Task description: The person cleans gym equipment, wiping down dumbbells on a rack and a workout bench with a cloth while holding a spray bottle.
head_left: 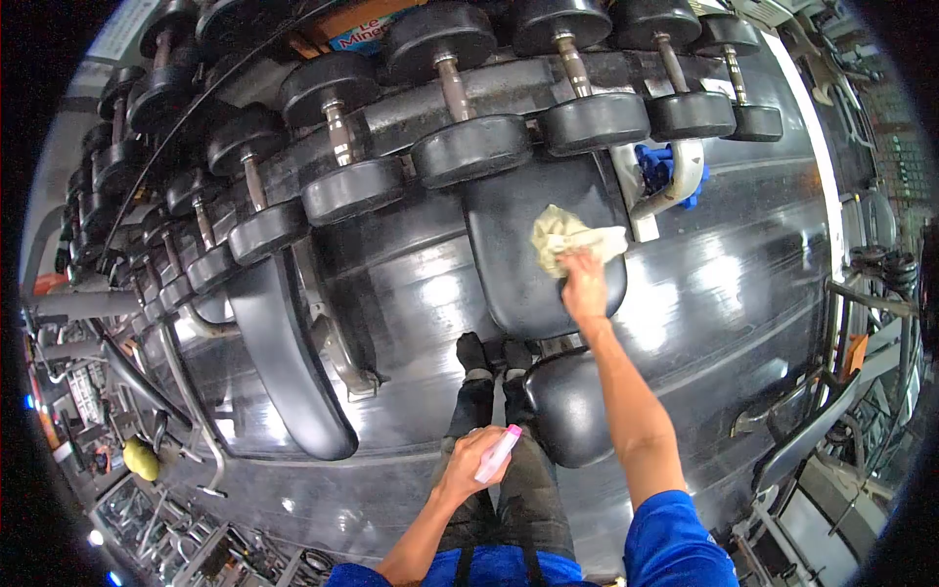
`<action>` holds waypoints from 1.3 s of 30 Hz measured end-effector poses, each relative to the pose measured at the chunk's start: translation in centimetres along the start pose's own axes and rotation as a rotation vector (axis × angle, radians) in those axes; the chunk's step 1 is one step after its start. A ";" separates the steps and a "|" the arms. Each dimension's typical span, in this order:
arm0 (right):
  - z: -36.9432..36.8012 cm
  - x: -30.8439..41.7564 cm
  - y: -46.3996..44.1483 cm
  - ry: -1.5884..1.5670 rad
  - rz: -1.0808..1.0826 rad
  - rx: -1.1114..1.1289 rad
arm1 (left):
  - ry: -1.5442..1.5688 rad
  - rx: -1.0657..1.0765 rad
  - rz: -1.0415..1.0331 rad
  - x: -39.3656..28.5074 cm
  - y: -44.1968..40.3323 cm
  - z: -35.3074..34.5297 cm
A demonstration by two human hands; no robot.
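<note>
My right hand point(585, 284) presses a crumpled cream cloth point(569, 241) onto the black padded bench point(509, 254). The cloth lies over the right part of the pad, below the dumbbell rack. Lower down, in front of my legs, my left hand point(474, 464) is wrapped round a spray bottle point(500, 454) with a pink top. The bottle is tilted and its lower part is hidden by my fingers. A separate black seat pad point(570, 409) is beside my right forearm.
A rack of black dumbbells point(471, 149) runs across the top and down the left. Another black bench point(286, 362) stands at the left. Blue dumbbells point(658, 168) lie behind a bent rack leg point(685, 176). Gym machines stand at both sides.
</note>
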State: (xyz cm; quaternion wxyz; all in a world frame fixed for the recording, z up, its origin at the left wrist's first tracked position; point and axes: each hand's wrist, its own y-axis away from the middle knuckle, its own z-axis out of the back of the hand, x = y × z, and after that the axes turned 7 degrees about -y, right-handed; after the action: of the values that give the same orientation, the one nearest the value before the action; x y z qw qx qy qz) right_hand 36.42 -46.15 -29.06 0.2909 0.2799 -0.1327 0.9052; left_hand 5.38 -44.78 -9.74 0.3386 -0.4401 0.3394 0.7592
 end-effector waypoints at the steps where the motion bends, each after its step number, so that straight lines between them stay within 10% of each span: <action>1: -0.9 1.5 0.1 -0.101 0.030 0.085 | 0.003 -0.002 -0.002 0.2 0.0 -0.1; 15: -10.7 9.7 -2.1 0.393 0.214 0.514 | -0.019 -0.030 0.025 0.4 0.1 0.9; 26: -1.5 2.4 9.4 0.339 0.830 0.803 | -0.009 -0.032 0.039 -0.5 0.0 1.3; 39: 11.4 -10.5 6.2 0.618 0.846 0.981 | -0.021 -0.004 0.037 -0.1 0.6 -0.6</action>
State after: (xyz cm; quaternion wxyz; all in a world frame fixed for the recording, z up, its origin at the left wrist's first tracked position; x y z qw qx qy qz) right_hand 44.67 -60.46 -26.46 -0.2199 0.0341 0.2806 0.9337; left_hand 5.21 -45.68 -9.73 0.3270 -0.4265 0.3424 0.7706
